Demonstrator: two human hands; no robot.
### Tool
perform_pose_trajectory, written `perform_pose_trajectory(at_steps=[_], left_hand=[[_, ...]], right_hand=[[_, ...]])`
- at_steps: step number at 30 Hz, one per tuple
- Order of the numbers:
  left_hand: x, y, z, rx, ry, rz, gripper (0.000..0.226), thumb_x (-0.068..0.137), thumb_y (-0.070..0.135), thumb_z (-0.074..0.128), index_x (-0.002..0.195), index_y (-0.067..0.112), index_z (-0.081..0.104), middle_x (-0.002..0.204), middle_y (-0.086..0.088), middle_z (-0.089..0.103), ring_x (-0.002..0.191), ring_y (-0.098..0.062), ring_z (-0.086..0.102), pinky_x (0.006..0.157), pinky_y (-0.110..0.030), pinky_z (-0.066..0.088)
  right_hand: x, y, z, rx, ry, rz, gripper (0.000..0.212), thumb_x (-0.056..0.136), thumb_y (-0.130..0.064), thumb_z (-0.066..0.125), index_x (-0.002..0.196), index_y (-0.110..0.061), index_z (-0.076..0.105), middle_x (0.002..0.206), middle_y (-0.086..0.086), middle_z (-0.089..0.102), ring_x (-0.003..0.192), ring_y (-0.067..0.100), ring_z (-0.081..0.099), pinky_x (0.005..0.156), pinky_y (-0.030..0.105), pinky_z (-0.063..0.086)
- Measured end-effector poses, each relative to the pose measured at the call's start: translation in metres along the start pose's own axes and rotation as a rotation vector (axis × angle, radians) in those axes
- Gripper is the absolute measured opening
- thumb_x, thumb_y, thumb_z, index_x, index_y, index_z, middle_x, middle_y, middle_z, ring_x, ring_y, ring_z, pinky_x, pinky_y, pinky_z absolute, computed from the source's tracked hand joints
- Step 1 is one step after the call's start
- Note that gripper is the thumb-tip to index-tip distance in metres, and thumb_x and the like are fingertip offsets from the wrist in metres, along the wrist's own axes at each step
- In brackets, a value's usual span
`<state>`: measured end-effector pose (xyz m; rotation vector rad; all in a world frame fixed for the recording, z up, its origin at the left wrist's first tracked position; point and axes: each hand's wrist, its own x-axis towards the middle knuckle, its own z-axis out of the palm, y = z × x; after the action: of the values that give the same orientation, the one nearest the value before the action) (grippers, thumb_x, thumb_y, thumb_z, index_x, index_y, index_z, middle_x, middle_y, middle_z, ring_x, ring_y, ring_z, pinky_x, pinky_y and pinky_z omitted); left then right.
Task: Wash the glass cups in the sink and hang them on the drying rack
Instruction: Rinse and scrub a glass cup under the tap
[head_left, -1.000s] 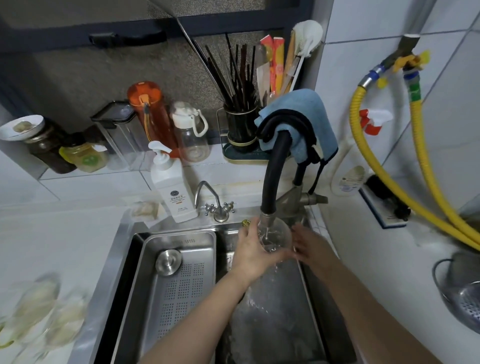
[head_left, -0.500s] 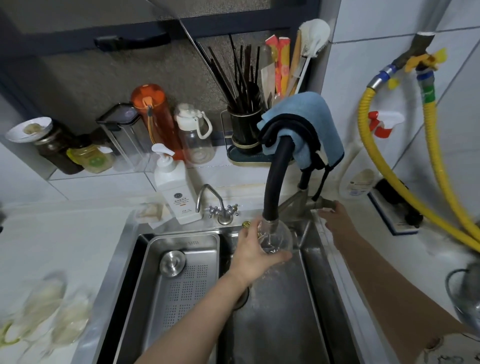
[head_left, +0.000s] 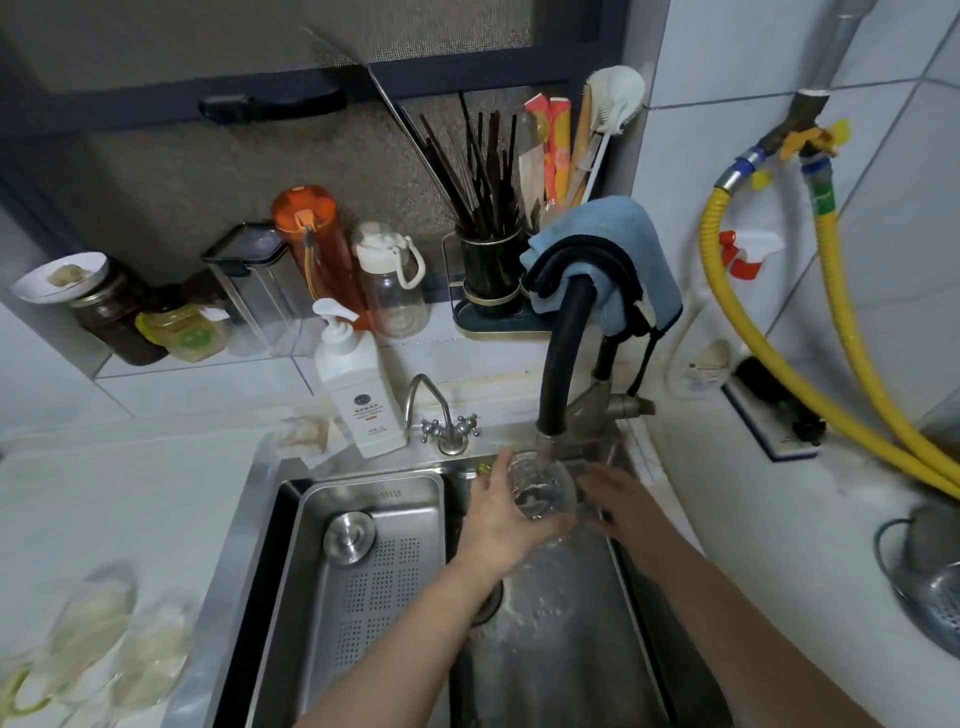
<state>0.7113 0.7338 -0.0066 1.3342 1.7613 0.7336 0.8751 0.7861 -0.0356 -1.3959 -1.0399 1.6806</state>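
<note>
My left hand (head_left: 501, 519) grips a clear glass cup (head_left: 543, 488) under the black faucet spout (head_left: 563, 358), over the sink basin (head_left: 561, 639). Water runs into the cup and splashes on the basin floor. My right hand (head_left: 626, 512) hovers just right of the cup with its fingers spread; it is blurred and holds nothing. Blurred glass cups (head_left: 98, 649) stand at the lower left on the counter.
A perforated steel tray (head_left: 374, 587) with a round lid fills the sink's left half. A soap pump bottle (head_left: 358, 384) and a small tap (head_left: 441, 415) stand behind it. Bottles, jars and a utensil holder line the ledge. Yellow hoses (head_left: 810, 364) and a colander (head_left: 930, 587) are at the right.
My right hand left the faucet handle at the right and came back down beside the cup. Water now flows again. The left hand keeps the cup under the spout.
</note>
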Motion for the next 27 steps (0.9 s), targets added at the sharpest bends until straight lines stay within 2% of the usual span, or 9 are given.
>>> perform_pose_trajectory(at_steps=[2, 5, 8, 12, 14, 18, 20, 23, 27], left_hand=[[-0.006, -0.006, -0.004, 0.023, 0.016, 0.012, 0.106, 0.065, 0.045, 0.085, 0.149, 0.033, 0.022, 0.134, -0.004, 0.035, 0.126, -0.017, 0.041, 0.094, -0.014, 0.030], [-0.015, -0.017, -0.009, 0.081, 0.008, 0.040, 0.106, 0.066, 0.046, 0.083, 0.150, 0.029, 0.021, 0.135, -0.009, 0.036, 0.129, -0.021, 0.038, 0.102, -0.022, 0.034], [-0.027, -0.025, -0.018, 0.064, -0.048, 0.067, 0.107, 0.068, 0.043, 0.083, 0.152, 0.028, 0.018, 0.138, -0.008, 0.032, 0.132, -0.021, 0.034, 0.108, -0.026, 0.032], [-0.041, -0.041, -0.035, -0.078, -0.111, 0.086, 0.097, 0.072, 0.037, 0.082, 0.150, 0.032, 0.025, 0.133, 0.002, 0.033, 0.130, -0.014, 0.039, 0.111, -0.028, 0.035], [-0.047, -0.047, -0.041, -0.147, -0.112, 0.099, 0.088, 0.075, 0.032, 0.081, 0.148, 0.030, 0.031, 0.134, 0.001, 0.042, 0.125, -0.014, 0.048, 0.107, -0.032, 0.043], [-0.062, -0.050, -0.047, -0.320, -0.073, 0.129, 0.070, 0.078, 0.010, 0.078, 0.138, 0.021, 0.044, 0.119, 0.004, 0.060, 0.102, -0.005, 0.061, 0.082, -0.013, 0.051], [-0.068, -0.051, -0.046, -0.377, -0.069, 0.129, 0.066, 0.077, 0.011, 0.080, 0.134, 0.019, 0.048, 0.113, 0.005, 0.065, 0.099, -0.008, 0.064, 0.081, -0.018, 0.053], [-0.078, -0.049, -0.046, -0.511, -0.061, 0.041, 0.080, 0.078, 0.015, 0.079, 0.142, 0.030, 0.033, 0.113, 0.006, 0.061, 0.104, -0.013, 0.063, 0.090, -0.032, 0.055], [-0.092, -0.042, -0.044, -0.604, -0.087, -0.066, 0.076, 0.086, 0.023, 0.072, 0.149, 0.027, 0.029, 0.121, -0.002, 0.054, 0.109, -0.022, 0.063, 0.091, -0.043, 0.055]], right_hand=[[-0.028, 0.010, 0.019, 0.074, -0.019, 0.012, 0.023, 0.094, -0.019, 0.058, 0.116, -0.014, 0.060, 0.111, 0.005, 0.066, 0.094, 0.019, 0.065, 0.076, 0.031, 0.053], [-0.062, 0.017, 0.042, 0.087, -0.055, -0.057, 0.035, 0.088, -0.033, 0.062, 0.122, -0.024, 0.062, 0.117, -0.002, 0.068, 0.106, 0.017, 0.066, 0.081, 0.033, 0.054], [-0.084, 0.019, 0.057, 0.086, -0.047, -0.105, 0.022, 0.091, -0.024, 0.060, 0.112, -0.021, 0.067, 0.107, -0.002, 0.072, 0.103, 0.016, 0.067, 0.090, 0.042, 0.053], [-0.102, 0.024, 0.069, 0.112, 0.000, -0.117, 0.024, 0.088, -0.025, 0.063, 0.111, -0.018, 0.066, 0.102, -0.005, 0.072, 0.098, 0.016, 0.067, 0.074, 0.030, 0.053], [-0.107, 0.031, 0.072, 0.155, 0.063, -0.085, 0.031, 0.086, -0.028, 0.066, 0.113, -0.015, 0.061, 0.110, 0.003, 0.069, 0.101, 0.020, 0.067, 0.074, 0.033, 0.053], [-0.123, 0.037, 0.083, 0.196, 0.072, -0.120, 0.015, 0.088, -0.026, 0.063, 0.101, -0.017, 0.064, 0.101, 0.004, 0.070, 0.093, 0.019, 0.069, 0.070, 0.032, 0.052], [-0.132, 0.037, 0.089, 0.204, 0.025, -0.165, 0.019, 0.090, -0.024, 0.061, 0.106, -0.015, 0.065, 0.104, 0.005, 0.072, 0.094, 0.019, 0.070, 0.071, 0.028, 0.053], [-0.139, 0.042, 0.096, 0.214, 0.011, -0.183, 0.039, 0.086, -0.030, 0.068, 0.123, -0.021, 0.059, 0.117, 0.004, 0.068, 0.104, 0.019, 0.068, 0.081, 0.034, 0.056], [-0.149, 0.040, 0.103, 0.223, 0.032, -0.162, 0.097, 0.054, -0.056, 0.087, 0.138, -0.040, 0.041, 0.134, -0.004, 0.054, 0.116, 0.022, 0.062, 0.096, 0.045, 0.052]])
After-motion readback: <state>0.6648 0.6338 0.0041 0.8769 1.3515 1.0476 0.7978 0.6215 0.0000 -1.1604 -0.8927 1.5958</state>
